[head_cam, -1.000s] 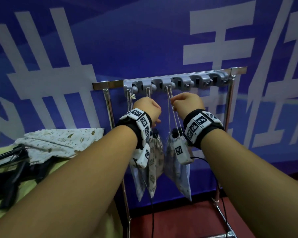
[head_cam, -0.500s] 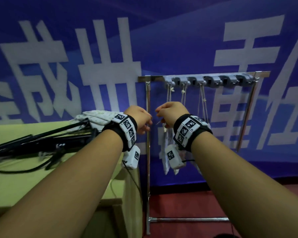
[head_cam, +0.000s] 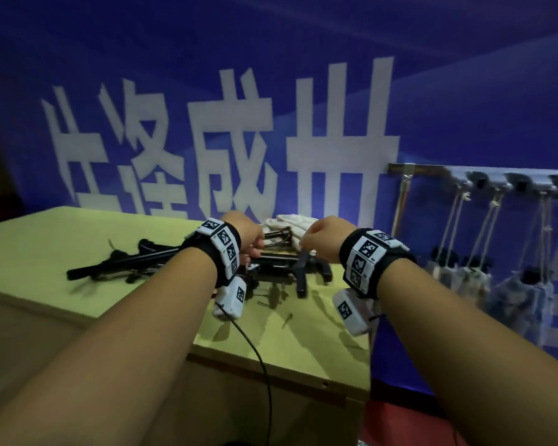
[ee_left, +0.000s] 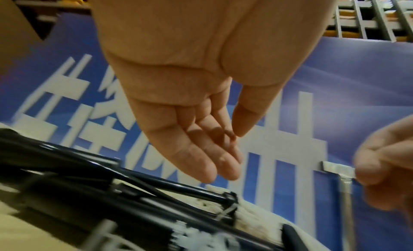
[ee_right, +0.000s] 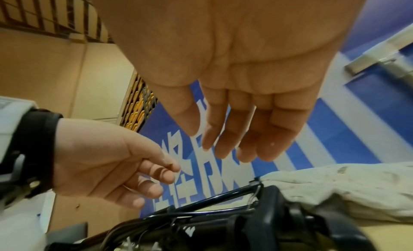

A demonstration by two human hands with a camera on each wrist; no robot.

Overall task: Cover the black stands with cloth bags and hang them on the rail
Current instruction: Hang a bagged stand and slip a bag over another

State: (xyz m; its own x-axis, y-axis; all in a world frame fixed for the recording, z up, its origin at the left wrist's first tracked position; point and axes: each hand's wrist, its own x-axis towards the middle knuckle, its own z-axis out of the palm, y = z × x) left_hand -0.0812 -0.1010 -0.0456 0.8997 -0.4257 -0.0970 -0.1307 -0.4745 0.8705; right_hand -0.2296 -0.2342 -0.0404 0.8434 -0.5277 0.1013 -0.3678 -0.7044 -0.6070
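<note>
Black folded stands (head_cam: 149, 257) lie in a heap on the yellow-green table (head_cam: 45, 252), with pale printed cloth bags (head_cam: 290, 222) piled behind them. Both hands hover just above the heap and hold nothing. My left hand (head_cam: 248, 239) shows loosely extended fingers (ee_left: 210, 159) over the black rods (ee_left: 156, 182). My right hand (head_cam: 319, 241) hangs open, its fingers (ee_right: 245, 138) relaxed above a black stand (ee_right: 279, 216) and the bags (ee_right: 346, 187). At the right, the metal rail (head_cam: 416, 170) carries three bagged stands (head_cam: 522, 297) hanging by cords.
A blue banner with big white characters (head_cam: 226, 146) backs the table and rail. Grey hooks (head_cam: 516, 181) line the rail. A thin black cable (head_cam: 258, 352) runs from my left wrist over the table's front edge. Red floor (head_cam: 384, 426) shows below the rail.
The view swung left from the rail to the table. Both hands let go of the hanging cords, moved left and down, and now hover empty above the heap of stands.
</note>
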